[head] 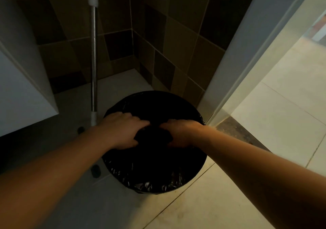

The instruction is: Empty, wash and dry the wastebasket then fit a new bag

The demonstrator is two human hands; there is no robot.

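Tiled corner: both hands' grip bunches bag (153,175) over wastebasket (155,190).

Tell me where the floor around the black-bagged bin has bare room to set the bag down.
Bare pale floor tiles lie in front of and right of the round black-bagged wastebasket, toward the doorway. Behind it, a strip by the tiled wall. Left is tight: the metal mop pole and white cabinet. The left hand and right hand grip the bag.

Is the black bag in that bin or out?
In: the black bag drapes over the wastebasket's rim, both hands gathering plastic at the middle.
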